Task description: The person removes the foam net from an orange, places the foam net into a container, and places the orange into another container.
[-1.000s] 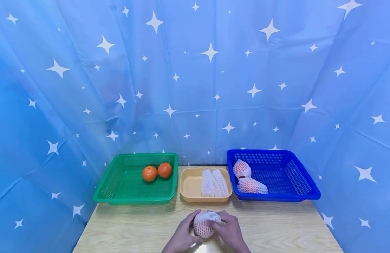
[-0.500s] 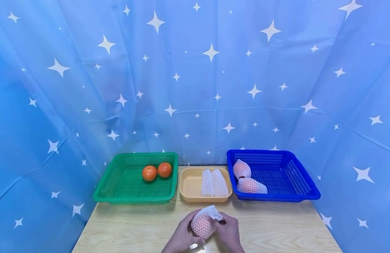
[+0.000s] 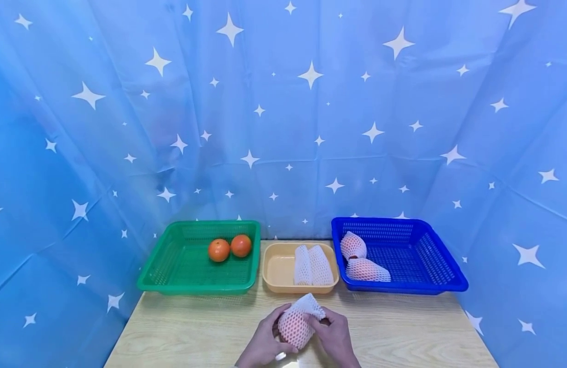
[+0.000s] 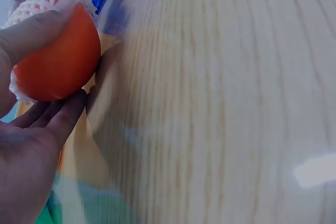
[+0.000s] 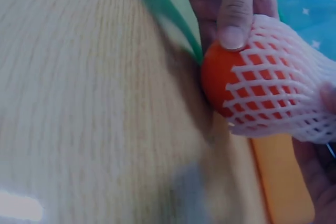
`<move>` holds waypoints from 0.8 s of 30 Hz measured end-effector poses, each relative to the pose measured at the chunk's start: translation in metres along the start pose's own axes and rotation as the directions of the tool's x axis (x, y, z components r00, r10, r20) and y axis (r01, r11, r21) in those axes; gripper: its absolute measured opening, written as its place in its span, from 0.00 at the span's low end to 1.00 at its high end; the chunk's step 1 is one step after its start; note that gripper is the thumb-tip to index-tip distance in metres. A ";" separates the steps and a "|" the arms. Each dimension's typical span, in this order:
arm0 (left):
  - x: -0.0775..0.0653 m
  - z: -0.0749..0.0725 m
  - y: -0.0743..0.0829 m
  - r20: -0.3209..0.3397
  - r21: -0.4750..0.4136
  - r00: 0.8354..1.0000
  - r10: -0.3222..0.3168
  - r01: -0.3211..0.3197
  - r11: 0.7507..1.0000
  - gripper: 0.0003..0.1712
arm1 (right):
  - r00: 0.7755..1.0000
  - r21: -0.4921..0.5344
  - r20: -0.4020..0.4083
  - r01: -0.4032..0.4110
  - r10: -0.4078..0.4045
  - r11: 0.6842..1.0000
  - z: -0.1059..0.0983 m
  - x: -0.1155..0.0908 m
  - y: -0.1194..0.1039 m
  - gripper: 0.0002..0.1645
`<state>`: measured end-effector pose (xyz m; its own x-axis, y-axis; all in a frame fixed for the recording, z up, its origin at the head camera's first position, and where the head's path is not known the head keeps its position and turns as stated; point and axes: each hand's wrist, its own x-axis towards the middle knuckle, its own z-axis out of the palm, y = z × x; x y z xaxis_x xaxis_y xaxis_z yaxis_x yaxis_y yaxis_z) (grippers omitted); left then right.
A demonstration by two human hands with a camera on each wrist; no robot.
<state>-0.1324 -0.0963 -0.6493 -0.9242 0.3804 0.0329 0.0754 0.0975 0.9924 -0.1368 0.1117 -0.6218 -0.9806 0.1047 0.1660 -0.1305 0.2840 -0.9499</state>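
Observation:
A round, smooth orange-red fruit (image 4: 65,59) sits partly inside a white foam net sleeve (image 3: 296,323). My left hand (image 3: 264,340) grips the fruit from the left, thumb on one side and fingers on the other. With thumb and fingers, my right hand (image 3: 335,335) pinches the loose upper part of the net. In the right wrist view the net (image 5: 278,87) narrows toward the right hand (image 5: 315,174), while the fruit's lower end (image 5: 216,77) is bare under the left thumb. Both hands are close over the wooden table (image 3: 182,332).
Behind the hands stands a beige tray (image 3: 276,289) with two flat foam nets (image 3: 320,266). A green basket (image 3: 196,289) at left holds two bare orange-red fruits (image 3: 218,250). The blue basket (image 3: 403,286) at right holds two net-covered fruits (image 3: 367,270). A starry blue curtain (image 3: 283,128) surrounds the table.
The net's bunched top has been drawn up into a longer, upright end above the fruit. Both hands keep their hold, and the fruit has tilted slightly. The baskets are unchanged.

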 end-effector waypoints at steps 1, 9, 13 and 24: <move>0.000 0.000 0.000 0.003 -0.005 1.000 -0.004 0.004 1.000 0.58 | 1.000 -0.004 0.000 0.013 -0.013 1.000 -0.001 0.000 -0.001 0.05; 0.001 -0.001 -0.002 -0.014 -0.025 1.000 -0.015 0.015 1.000 0.57 | 0.993 -0.046 -0.011 0.120 -0.120 0.992 -0.011 0.010 -0.020 0.07; 0.001 -0.003 -0.004 -0.013 -0.012 0.999 -0.029 0.029 1.000 0.49 | 0.993 -0.036 0.010 0.119 -0.118 0.992 -0.019 0.023 -0.036 0.07; 0.002 -0.004 -0.005 0.005 -0.014 0.999 -0.045 0.045 0.999 0.49 | 0.982 -0.106 0.127 0.156 -0.142 0.982 -0.034 0.078 -0.072 0.08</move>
<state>-0.1364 -0.1000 -0.6532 -0.9249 0.3799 -0.0126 0.0282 0.1016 0.9944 -0.1985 0.1313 -0.5312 -0.9628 -0.0590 0.2637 -0.2651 0.3967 -0.8789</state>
